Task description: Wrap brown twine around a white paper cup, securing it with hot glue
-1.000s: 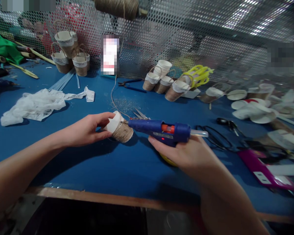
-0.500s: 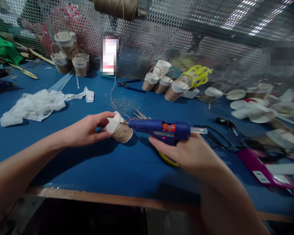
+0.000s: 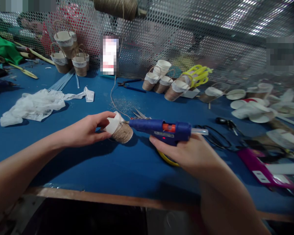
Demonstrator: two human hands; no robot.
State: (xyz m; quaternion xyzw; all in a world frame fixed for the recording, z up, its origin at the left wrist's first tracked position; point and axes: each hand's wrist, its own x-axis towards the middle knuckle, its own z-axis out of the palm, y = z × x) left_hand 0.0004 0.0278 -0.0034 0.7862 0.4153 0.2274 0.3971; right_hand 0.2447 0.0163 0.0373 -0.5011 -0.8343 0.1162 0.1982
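My left hand (image 3: 93, 129) grips the white rim end of a small paper cup (image 3: 122, 132), tilted on its side just over the blue table. Brown twine is wound round the cup's lower part, and a loose strand of twine (image 3: 112, 98) runs from it up to a spool (image 3: 116, 8). In my right hand (image 3: 181, 147) is a blue glue gun (image 3: 159, 129) with a clear glue stick in its back and a red light lit. Its nozzle points left and is at the twine near the cup's rim. Behind the gun lie scissors (image 3: 139, 113), partly hidden, with a yellow handle showing below.
Finished twine-wrapped cups with handles stand at the back left (image 3: 79, 63) and back middle (image 3: 150, 81). White lace (image 3: 34, 106) lies at left, pliers (image 3: 131, 85) behind. Keys (image 3: 226, 122) and a purple item (image 3: 264, 168) are at right. A perforated metal panel (image 3: 142, 42) rises behind.
Almost nothing differs. The glue gun has shifted very slightly to the right; the cup and my left hand hold their place.
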